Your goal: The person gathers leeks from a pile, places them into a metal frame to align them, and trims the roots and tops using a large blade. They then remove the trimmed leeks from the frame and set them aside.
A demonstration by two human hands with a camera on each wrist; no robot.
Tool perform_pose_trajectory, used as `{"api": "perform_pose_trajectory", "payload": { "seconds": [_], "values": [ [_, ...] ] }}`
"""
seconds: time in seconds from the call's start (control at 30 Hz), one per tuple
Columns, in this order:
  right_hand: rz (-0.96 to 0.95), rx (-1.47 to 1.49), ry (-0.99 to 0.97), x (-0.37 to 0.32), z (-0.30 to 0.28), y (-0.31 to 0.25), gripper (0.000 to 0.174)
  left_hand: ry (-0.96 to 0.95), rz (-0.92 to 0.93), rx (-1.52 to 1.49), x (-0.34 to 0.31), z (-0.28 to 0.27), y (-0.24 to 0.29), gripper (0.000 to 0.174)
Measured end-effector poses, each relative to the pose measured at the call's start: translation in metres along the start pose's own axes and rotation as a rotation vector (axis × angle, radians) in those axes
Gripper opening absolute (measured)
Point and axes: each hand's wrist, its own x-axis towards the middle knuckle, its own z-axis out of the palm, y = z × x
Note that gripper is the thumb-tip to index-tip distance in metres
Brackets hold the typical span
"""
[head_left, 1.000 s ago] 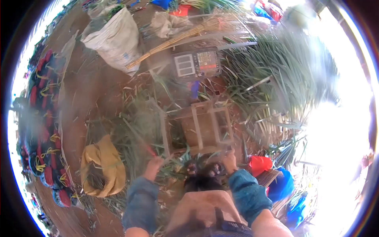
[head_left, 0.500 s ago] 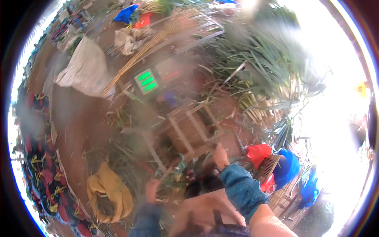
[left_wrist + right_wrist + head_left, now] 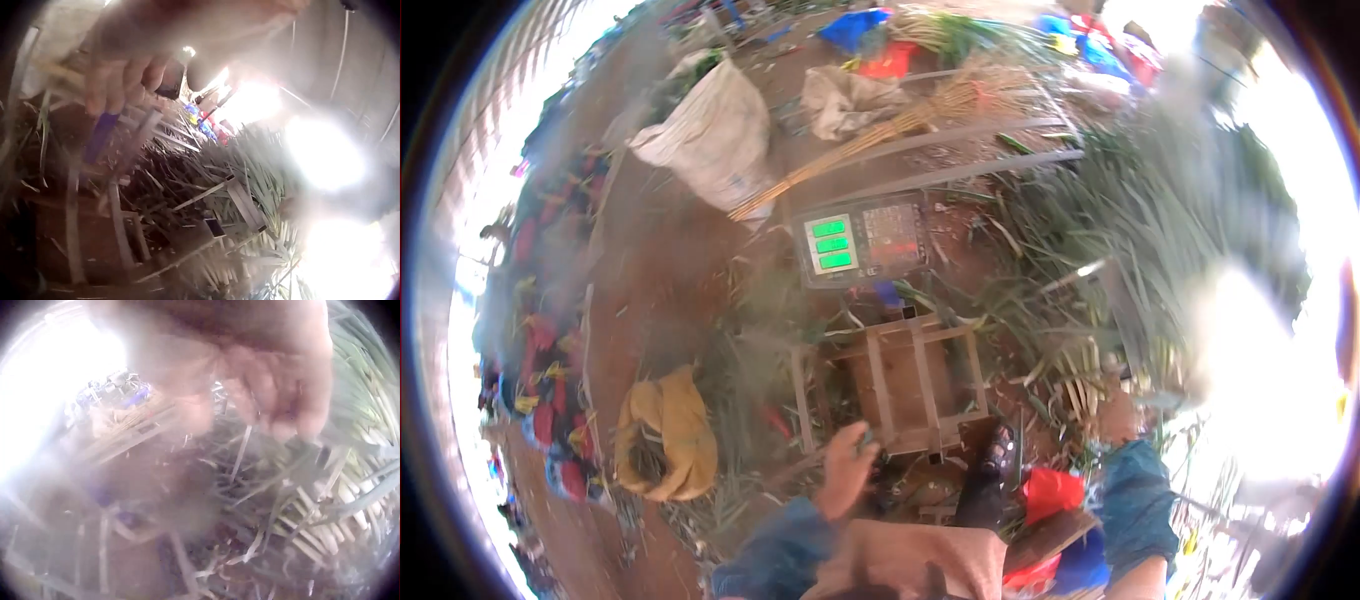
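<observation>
A wooden frame [image 3: 878,375] of slats stands on the ground before the person's feet. By its lower left edge is the left hand [image 3: 847,472], its fingers loosely bent with nothing visible in them; the left wrist view shows these fingers [image 3: 128,81] hanging. At the pale root ends of a large pile of long green stalks [image 3: 1070,250] is the right hand [image 3: 1118,418]. In the right wrist view that hand [image 3: 262,375] is blurred above the stalks [image 3: 312,528], fingers bent; no grip on them shows. Beyond the frame lies a scale [image 3: 865,240] with green-lit displays.
A yellow cloth bag [image 3: 665,435] lies left of the frame. Further off are a white sack [image 3: 715,130], a bundle of thin sticks [image 3: 850,150] and a crumpled beige sack [image 3: 845,100]. Red and blue plastic bags [image 3: 1052,492] lie by the right foot.
Both hands have left the frame's near edge; the right hand has moved right to the stalks. The scale's displays, unlit at first, now glow green. The head view has shifted.
</observation>
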Motion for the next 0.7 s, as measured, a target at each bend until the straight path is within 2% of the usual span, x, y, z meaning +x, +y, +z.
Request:
{"api": "perform_pose_trajectory", "payload": {
  "seconds": [0.03, 0.07, 0.1, 0.13, 0.17, 0.2, 0.27, 0.33, 0.37, 0.43, 0.53, 0.57, 0.63, 0.7],
  "values": [
    [0.019, -0.043, 0.043, 0.03, 0.003, 0.029, 0.041, 0.0, -0.058, -0.057, 0.001, 0.03, -0.004, 0.032],
    [0.039, -0.085, 0.085, 0.058, -0.003, 0.04, 0.047, -0.014, -0.042, -0.005, 0.004, 0.06, -0.01, 0.033],
    [0.066, -0.273, 0.135, 0.067, -0.025, 0.025, 0.054, -0.044, -0.036, 0.055, 0.002, 0.087, -0.017, 0.034],
    [0.152, -0.313, 0.137, 0.09, -0.024, 0.049, 0.057, -0.08, -0.022, 0.117, 0.003, 0.102, -0.017, 0.035],
    [0.239, -0.355, 0.148, 0.116, -0.024, 0.073, 0.06, -0.197, -0.121, 0.146, 0.007, 0.11, -0.009, 0.034],
    [0.215, -0.349, 0.161, 0.136, -0.029, 0.08, 0.062, -0.315, -0.223, 0.164, 0.011, 0.119, 0.002, 0.034],
    [0.184, -0.351, 0.178, 0.168, -0.045, 0.103, 0.065, -0.368, -0.374, 0.169, 0.009, 0.141, 0.011, 0.034],
    [0.181, -0.371, 0.166, 0.19, -0.048, 0.121, 0.067, -0.228, -0.46, 0.168, 0.003, 0.156, 0.004, 0.032],
    [0.181, -0.375, 0.161, 0.198, -0.044, 0.129, 0.068, -0.19, -0.553, 0.075, 0.004, 0.16, 0.004, 0.03],
    [0.167, -0.372, 0.113, 0.224, -0.023, 0.17, 0.068, -0.052, -0.356, -0.034, -0.002, 0.174, -0.033, 0.027],
    [0.209, -0.324, -0.012, 0.24, -0.007, 0.177, 0.059, 0.126, -0.353, 0.13, -0.002, 0.182, -0.021, 0.024],
    [0.202, -0.295, -0.028, 0.244, -0.004, 0.181, 0.055, 0.15, -0.448, 0.3, 0.002, 0.187, -0.021, 0.025],
    [0.183, -0.252, -0.044, 0.25, 0.003, 0.187, 0.051, 0.183, -0.617, 0.445, 0.003, 0.195, -0.02, 0.027],
    [0.147, -0.242, -0.009, 0.256, 0.007, 0.18, 0.05, 0.214, -0.761, 0.394, 0.01, 0.195, -0.002, 0.03]
  ]
}}
